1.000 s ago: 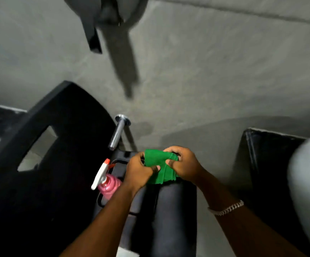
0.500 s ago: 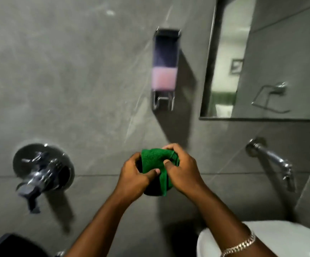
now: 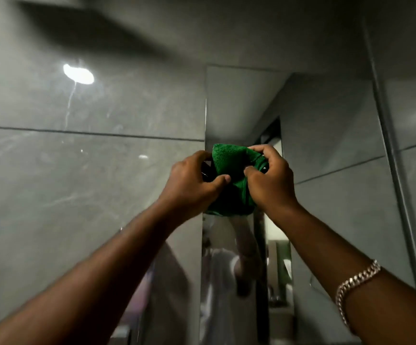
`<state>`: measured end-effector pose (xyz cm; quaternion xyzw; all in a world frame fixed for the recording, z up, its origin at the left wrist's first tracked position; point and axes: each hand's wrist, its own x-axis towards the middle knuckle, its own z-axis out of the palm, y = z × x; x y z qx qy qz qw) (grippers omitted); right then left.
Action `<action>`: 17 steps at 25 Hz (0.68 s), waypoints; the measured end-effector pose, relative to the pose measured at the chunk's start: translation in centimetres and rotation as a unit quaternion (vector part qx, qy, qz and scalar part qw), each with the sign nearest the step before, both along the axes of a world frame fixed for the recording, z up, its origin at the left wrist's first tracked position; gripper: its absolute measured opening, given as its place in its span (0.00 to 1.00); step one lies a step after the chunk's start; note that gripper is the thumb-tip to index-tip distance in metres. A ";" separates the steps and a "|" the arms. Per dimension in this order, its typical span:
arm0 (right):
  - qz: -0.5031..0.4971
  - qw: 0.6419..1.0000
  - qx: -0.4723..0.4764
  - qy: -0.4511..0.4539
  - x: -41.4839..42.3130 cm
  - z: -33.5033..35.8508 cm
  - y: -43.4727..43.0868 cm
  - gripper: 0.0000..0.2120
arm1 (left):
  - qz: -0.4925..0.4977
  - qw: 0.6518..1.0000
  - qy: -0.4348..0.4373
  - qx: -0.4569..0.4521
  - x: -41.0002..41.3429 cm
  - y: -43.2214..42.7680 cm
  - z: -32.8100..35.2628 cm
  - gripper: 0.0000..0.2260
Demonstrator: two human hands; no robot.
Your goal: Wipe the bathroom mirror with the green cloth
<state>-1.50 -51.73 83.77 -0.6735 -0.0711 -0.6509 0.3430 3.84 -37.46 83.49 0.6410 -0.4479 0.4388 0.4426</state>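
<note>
Two bare forearms reaching up and away from the near bottom corners, meeting at centre. On the right wrist, a chain bracelet (image 3: 356, 282), pale links, slightly blurred. Farther along, left hand (image 3: 192, 181) curled around the left side of the green cloth (image 3: 229, 180), thumb pressed onto the fabric at the front, fingers wrapped behind. Right hand (image 3: 270, 179) gripping the cloth's right side, thumb tucked against the front fold, fingers hooked over the top edge. Cloth bunched between both hands, raised in front of the left part of the mirror (image 3: 326, 150); contact between cloth and glass impossible to judge from this angle. Lower edge of the cloth hanging just below the palms.

Beyond the hands, mirror set into the far wall, left edge running vertically just left of the cloth. In the glass, blurred reflection of a pale-clothed torso and raised arms below the cloth, plus grey tiles and a dark doorway higher up. To the left, glossy grey wall tiles (image 3: 77, 183) with a horizontal grout line and a bright light glare (image 3: 78, 73) high up. Far right, a vertical strip bordering the mirror.
</note>
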 end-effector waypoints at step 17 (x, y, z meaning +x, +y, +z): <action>-0.342 0.885 -0.244 -0.199 8.5 19.2 -2.5 0.17 | 0.378 0.902 -0.196 0.067 12.4 1.4 16.0 0.34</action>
